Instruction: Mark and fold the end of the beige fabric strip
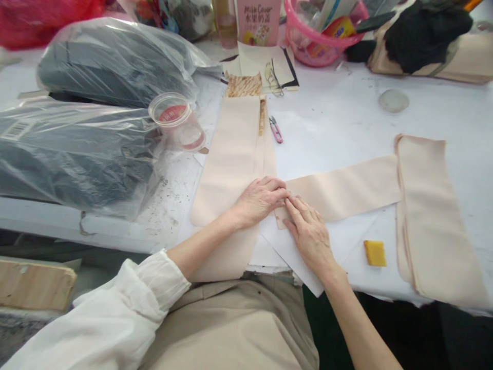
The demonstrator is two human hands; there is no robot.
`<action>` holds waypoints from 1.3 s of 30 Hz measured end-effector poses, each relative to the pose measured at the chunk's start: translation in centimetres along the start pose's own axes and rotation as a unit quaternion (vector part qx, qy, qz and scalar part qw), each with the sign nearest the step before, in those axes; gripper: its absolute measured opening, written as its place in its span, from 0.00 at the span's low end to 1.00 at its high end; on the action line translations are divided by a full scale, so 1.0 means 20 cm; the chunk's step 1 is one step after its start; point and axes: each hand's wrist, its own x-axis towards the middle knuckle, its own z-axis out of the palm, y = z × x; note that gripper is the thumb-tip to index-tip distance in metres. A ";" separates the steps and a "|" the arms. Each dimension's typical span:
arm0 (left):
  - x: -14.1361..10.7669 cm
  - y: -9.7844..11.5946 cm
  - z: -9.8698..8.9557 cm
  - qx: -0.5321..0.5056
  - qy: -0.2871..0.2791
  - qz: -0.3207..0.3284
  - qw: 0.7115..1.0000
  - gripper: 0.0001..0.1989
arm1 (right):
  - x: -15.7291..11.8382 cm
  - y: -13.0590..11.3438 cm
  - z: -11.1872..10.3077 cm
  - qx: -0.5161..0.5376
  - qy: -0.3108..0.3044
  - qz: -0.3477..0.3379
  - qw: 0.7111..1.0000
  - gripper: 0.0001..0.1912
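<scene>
A narrow beige strip of fabric or soft leather (346, 187) lies across the white tabletop, its left end under both hands. My left hand (260, 200) has its fingers bent and pinched at that end; the fingertips partly hide what they grip. My right hand (311, 234) rests on the strip with fingers stretched out, its fingertips touching those of the left and its thumb near the strip's corner. Beneath my left wrist lie long beige panels (234, 139) with a brown patterned piece (244, 86) at their far end.
Pink thread snips (276, 130) lie beyond the hands. At right are a stack of beige pieces (433, 205) and a yellow block (375, 253). Plastic-wrapped dark bundles (84, 154) and a clear tub (179, 123) stand left. A pink basket (327, 43) is at the back.
</scene>
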 end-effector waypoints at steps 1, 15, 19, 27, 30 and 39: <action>0.00 0.00 -0.01 -0.011 -0.013 0.009 1.000 0.13 | 0.00 0.01 0.02 -0.015 -0.006 0.000 1.000 0.23; 0.09 -0.01 -0.11 -0.018 -0.104 -0.018 0.994 0.24 | -0.05 -0.01 0.05 -0.011 -0.012 0.001 1.000 0.23; 0.10 -0.01 -0.14 -0.041 -0.129 -0.012 0.991 0.23 | -0.05 -0.01 0.04 0.017 -0.013 0.008 1.000 0.25; 0.06 -0.07 -0.17 -0.114 -0.142 0.030 0.983 0.19 | -0.07 -0.01 0.02 0.065 0.025 -0.013 0.997 0.07; 0.04 -0.07 -0.16 -0.136 -0.135 0.022 0.981 0.21 | -0.09 -0.01 0.04 0.072 0.055 -0.027 0.996 0.07; 0.01 0.04 -0.08 -0.048 -0.055 -0.061 0.995 0.20 | -0.12 -0.02 0.01 0.069 0.045 -0.038 0.996 0.09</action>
